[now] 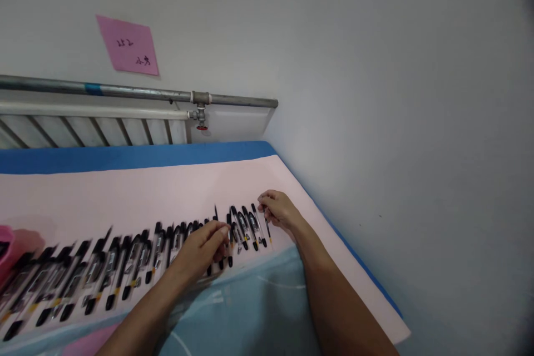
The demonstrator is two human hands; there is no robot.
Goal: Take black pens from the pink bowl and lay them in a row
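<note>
My right hand (280, 208) is closed in a pinch on a thin pen refill (268, 230), dark along its length with a yellowish lower end. Just left of it lie several clear pens with black caps (252, 228), side by side on the pink tabletop. My left hand (208, 243) is over the row, its thumb and fingers drawn together beside a black-ended pen (230, 253). Whether the fingertips grip that pen or only touch it is hidden.
A long row of similar pens (119, 270) runs left toward a pink container (6, 253). Light blue cloth (250, 300) covers the near edge. Behind the table's blue border (125, 158) are a metal pipe (146, 93) and a radiator; a wall (375, 139) stands at right.
</note>
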